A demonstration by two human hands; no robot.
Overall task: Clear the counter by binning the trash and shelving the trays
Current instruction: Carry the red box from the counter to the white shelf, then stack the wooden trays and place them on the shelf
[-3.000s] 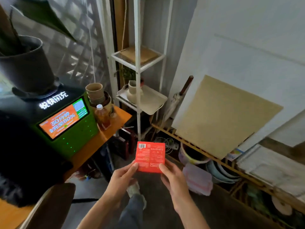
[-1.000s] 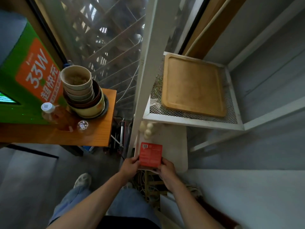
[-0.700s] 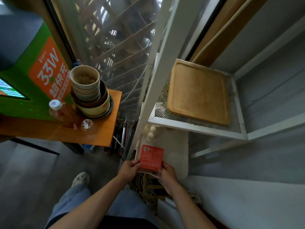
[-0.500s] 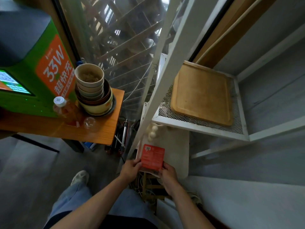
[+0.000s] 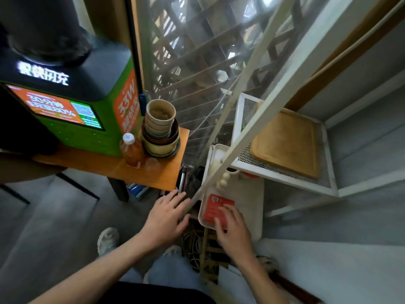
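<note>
A flat red box (image 5: 215,207) lies on a white tray (image 5: 247,200) on the lower level of a white metal shelf (image 5: 285,176). My right hand (image 5: 232,229) rests on the box's near edge, fingers spread over it. Left of the shelf's slanted post, my left hand (image 5: 167,216) hovers with its fingers apart and holds nothing. On the upper mesh level sits a wooden tray (image 5: 287,141).
An orange wooden counter (image 5: 153,174) at left carries a green charging kiosk (image 5: 72,108), a stack of bowls and cups (image 5: 161,130), a bottle of amber drink (image 5: 131,150) and a small glass (image 5: 151,164). Cables and slats lie under the shelf. A glass wall stands behind.
The red box went from both hands down onto the white tray. My left hand has let go and drawn off to the left; my right hand still touches it.
</note>
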